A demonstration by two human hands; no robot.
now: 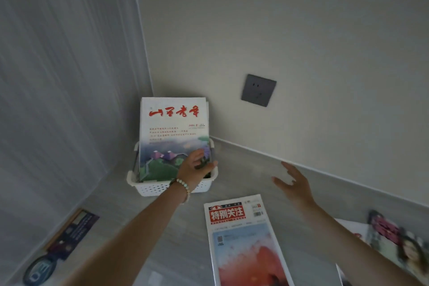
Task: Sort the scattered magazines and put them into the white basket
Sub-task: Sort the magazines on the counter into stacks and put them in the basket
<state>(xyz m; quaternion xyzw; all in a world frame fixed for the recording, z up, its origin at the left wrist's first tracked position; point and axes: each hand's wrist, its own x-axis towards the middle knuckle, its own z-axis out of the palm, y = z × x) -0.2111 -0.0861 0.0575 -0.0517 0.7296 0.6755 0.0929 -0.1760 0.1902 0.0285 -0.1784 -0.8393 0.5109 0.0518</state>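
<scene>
Currently, left hand (197,166) fingers straight against lower cover of upright magazine (173,127) in white basket (148,187) at wall corner, right hand (293,183) spread wide above tabletop (243,169), red-title magazine (243,239) flat nearby.

I'm touching my left hand (193,168) to the smooth paper cover of the upright magazine (173,127), which is standing in the white basket (162,189) of perforated plastic (matt, by the look of it). Near right, the flat magazine (243,239) is lying on a matt grey surface (243,176).

Grey wall socket (258,90), dark card (72,234)
</scene>
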